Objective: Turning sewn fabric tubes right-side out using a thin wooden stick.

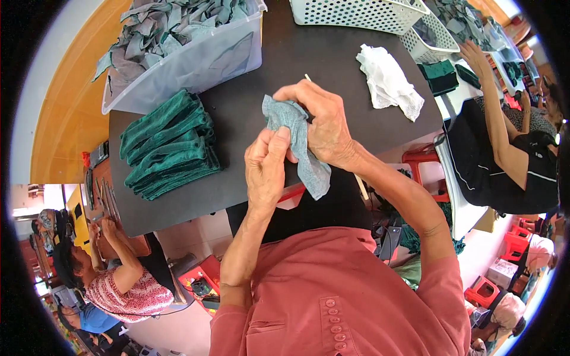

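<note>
In front of me, above the table's near edge, a small grey-green fabric piece [313,172] is bunched up, its narrow end hanging down. My left hand [266,163] is closed on it, thumb pressed against the cloth. My right hand [325,121] curls round its upper part from the other side. A thin pale stick [361,187] shows below my right wrist, and a similar tip pokes out above the knuckles; whether both belong to one stick is hidden by the hand. Left of my hands lies a stack of folded dark green velvety cloth pieces [169,148].
A translucent bin [225,62] heaped with grey-green scraps stands at the far left of the dark table [243,98]. White perforated baskets [356,15] stand at the back. White lacy cloth [389,83] lies right. Co-workers sit on both sides; red stools [423,163] stand nearby.
</note>
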Demonstrator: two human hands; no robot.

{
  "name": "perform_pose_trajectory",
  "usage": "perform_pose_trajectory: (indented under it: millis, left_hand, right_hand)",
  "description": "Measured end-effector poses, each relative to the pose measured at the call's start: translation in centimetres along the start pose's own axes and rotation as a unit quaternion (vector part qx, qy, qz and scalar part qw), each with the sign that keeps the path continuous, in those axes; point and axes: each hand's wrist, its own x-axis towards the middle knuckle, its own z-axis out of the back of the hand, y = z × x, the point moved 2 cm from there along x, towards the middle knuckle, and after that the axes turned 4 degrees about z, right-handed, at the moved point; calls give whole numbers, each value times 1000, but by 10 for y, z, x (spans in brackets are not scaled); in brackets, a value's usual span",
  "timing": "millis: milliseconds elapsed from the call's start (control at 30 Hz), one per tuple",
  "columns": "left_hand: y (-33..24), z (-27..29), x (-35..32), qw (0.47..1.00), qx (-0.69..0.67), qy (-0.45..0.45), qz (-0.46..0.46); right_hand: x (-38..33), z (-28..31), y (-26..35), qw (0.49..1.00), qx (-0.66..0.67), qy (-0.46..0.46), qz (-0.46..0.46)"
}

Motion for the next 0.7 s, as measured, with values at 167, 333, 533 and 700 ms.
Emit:
perform_pose_trajectory:
  millis: [167,333,533,700]
  left_hand:
    - [-16,-9,7,997,-53,-32,56]
    - [-5,-1,8,997,-72,-9,31]
    - [-19,1,-1,998,49,-4,40]
    - [-33,-4,-22,989,139,34,40]
  right_hand:
    - [0,-2,-1,999,42,-9,-31]
    - [3,-2,-6,999,23,4,-30]
    - [-4,-3,3,985,103,39,-130]
    - [-31,1,26,943,256,1,-213]
